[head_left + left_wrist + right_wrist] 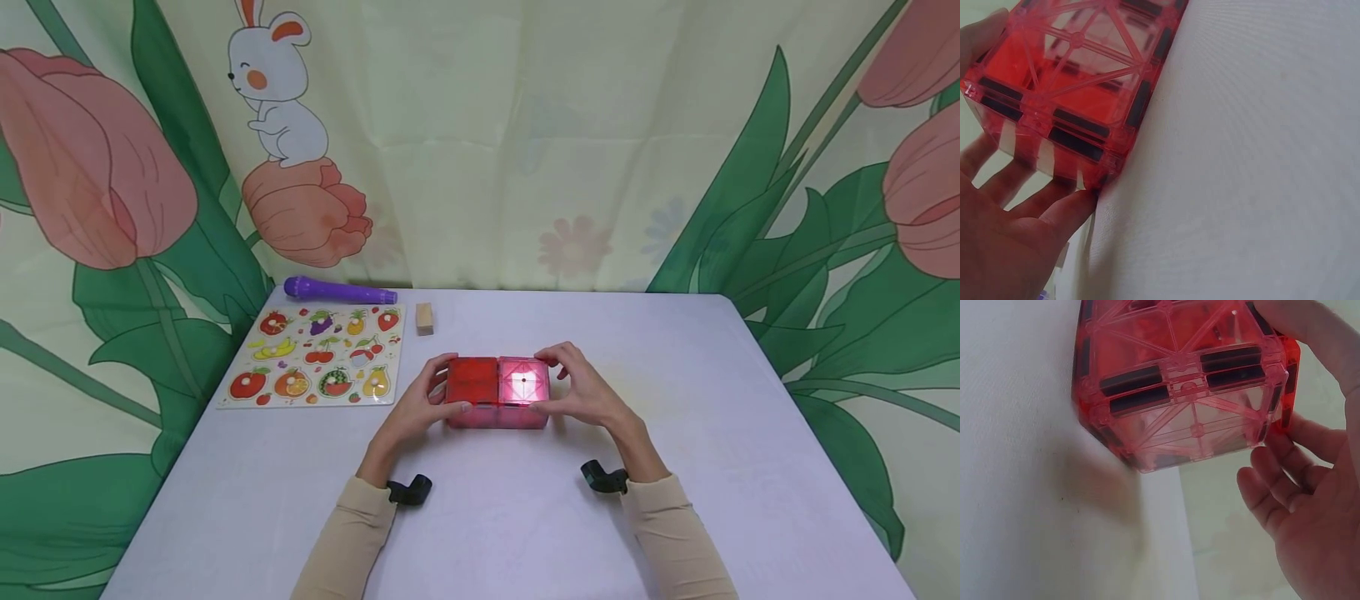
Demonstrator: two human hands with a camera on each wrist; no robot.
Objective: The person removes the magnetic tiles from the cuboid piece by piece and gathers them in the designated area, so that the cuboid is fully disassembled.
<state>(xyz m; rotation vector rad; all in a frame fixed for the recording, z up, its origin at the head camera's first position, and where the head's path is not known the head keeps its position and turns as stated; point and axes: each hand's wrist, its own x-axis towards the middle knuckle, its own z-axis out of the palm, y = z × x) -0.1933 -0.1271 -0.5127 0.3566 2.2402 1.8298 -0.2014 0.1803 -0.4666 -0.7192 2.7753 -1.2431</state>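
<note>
A box of translucent red magnetic tiles (pixel 472 382) sits on the white table in the head view, two tiles wide, its right top tile brightly lit. My left hand (pixel 422 402) holds its left end, thumb at the front top edge. On the opposite end my right hand (pixel 588 392) grips it between a thumb at the front and fingers at the far corner. In the left wrist view, fingers show through the clear end of the tile box (pixel 1077 39). Dark magnet strips line the tile box (pixel 1197 430) in the right wrist view, where several fingers stand apart from its end.
Left of the hands lies a fruit puzzle board (pixel 303 372) with knobbed pieces. Behind it is a purple toy microphone (pixel 341 292), and a small wooden block (pixel 424 318) stands beside it. A printed curtain (pixel 465 167) hangs beyond the table's far edge.
</note>
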